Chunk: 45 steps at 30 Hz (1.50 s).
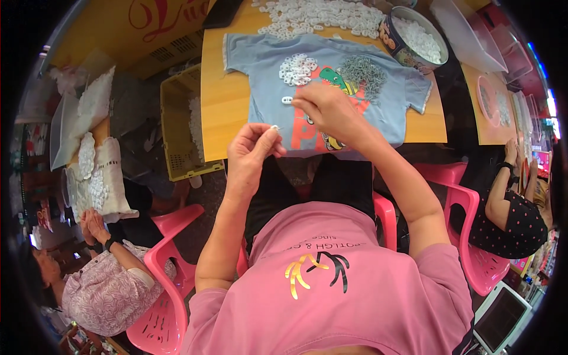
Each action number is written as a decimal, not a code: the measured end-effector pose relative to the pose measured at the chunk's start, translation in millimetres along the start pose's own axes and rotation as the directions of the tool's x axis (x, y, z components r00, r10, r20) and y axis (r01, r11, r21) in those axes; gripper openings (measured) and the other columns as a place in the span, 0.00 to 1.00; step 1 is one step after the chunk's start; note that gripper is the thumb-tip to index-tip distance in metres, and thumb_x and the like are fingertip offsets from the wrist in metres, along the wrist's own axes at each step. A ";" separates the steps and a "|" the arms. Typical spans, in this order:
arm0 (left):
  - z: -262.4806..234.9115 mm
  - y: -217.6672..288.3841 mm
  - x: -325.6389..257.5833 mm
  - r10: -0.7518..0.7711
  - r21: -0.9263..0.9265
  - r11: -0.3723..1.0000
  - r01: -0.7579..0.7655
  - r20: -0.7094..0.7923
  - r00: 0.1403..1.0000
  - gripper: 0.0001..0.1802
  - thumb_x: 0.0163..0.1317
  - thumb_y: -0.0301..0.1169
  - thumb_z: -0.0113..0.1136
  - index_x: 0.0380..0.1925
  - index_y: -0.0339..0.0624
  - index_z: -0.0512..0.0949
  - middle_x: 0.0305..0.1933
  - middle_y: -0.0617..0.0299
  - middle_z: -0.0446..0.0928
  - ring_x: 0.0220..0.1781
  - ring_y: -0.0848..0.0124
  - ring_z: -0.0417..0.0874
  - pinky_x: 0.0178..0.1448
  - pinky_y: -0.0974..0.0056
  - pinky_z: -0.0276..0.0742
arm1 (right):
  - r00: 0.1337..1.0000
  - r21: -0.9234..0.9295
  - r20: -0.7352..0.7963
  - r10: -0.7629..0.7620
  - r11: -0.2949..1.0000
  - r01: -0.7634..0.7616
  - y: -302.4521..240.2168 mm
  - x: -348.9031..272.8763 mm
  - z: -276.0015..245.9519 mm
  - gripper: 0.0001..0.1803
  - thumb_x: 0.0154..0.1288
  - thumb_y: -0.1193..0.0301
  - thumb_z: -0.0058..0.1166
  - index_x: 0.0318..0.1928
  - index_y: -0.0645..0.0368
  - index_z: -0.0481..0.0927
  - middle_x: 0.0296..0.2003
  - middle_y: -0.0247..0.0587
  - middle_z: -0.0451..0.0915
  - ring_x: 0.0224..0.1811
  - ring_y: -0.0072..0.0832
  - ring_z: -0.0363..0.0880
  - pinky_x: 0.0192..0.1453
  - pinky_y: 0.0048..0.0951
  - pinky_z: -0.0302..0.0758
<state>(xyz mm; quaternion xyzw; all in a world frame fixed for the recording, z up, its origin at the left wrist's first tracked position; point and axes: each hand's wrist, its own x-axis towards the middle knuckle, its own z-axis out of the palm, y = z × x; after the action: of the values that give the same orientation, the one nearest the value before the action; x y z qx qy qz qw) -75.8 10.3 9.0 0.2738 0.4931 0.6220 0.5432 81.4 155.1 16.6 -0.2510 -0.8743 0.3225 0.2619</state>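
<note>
1. The left hand [248,154] has thumb and forefinger pinched on a small white piece [274,128], from which a thin metal bit [281,128] juts toward the right; its other fingers curl in beneath

2. The right hand [334,112] has its fingertips drawn together at the right end of a white oval piece [287,100], seemingly grasping it; how high this sits above the cloth I cannot tell

3. The relation that counts: the white oval piece lies just left of the right fingertips, and beyond and a little right of the left ones; its long axis runs roughly left to right, its holed face shows, and the right hand is the nearer, with a short gap between the two pinches

4. Just beyond the right fingertips sits a heap of white pieces [297,69]; farther right, past the knuckles, spreads a heap of small grey metal parts [365,76]

5. Under both heaps and both hands lies a blue-grey shirt [264,94] with a printed front, spread on a wooden table [222,121]

6. Farthest beyond the fingers, loose white pieces [322,18] cover the table's far side, with a round tin [395,44] of more to their right; a yellow crate [177,148] stands well left of the left hand
</note>
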 end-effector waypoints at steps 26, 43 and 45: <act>32.5 22.0 15.0 0.092 -0.130 0.988 -0.088 0.021 0.996 0.08 0.67 0.28 0.59 0.37 0.33 0.74 0.31 0.57 0.79 0.29 0.73 0.81 0.34 0.70 0.77 | 0.889 0.878 0.167 0.426 0.346 -0.330 -37.5 -16.5 -12.3 0.12 0.70 0.69 0.56 0.49 0.61 0.80 0.33 0.29 0.78 0.31 0.15 0.76 0.36 0.20 0.77; 43.9 19.6 12.0 0.100 -0.058 0.993 -0.102 -0.037 0.994 0.08 0.67 0.28 0.58 0.37 0.33 0.75 0.29 0.58 0.78 0.29 0.72 0.80 0.35 0.70 0.75 | 0.945 0.602 -0.154 0.288 0.786 -0.141 -47.5 -20.6 -2.8 0.10 0.69 0.74 0.56 0.47 0.65 0.79 0.35 0.34 0.81 0.33 0.16 0.77 0.37 0.20 0.76; 45.4 19.5 11.2 0.097 -0.063 0.993 -0.099 -0.033 0.995 0.08 0.67 0.29 0.58 0.37 0.33 0.75 0.30 0.58 0.79 0.29 0.72 0.80 0.35 0.70 0.76 | 0.944 0.574 -0.182 0.277 0.809 -0.126 -47.9 -22.0 -1.6 0.10 0.69 0.74 0.56 0.47 0.65 0.79 0.35 0.33 0.81 0.33 0.17 0.77 0.38 0.19 0.76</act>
<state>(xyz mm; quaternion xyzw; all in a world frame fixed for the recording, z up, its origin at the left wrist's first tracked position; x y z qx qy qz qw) -46.9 36.7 41.2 0.2708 0.4664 0.6676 0.5132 85.7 110.5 44.4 -0.2958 -0.6694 0.5528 0.3984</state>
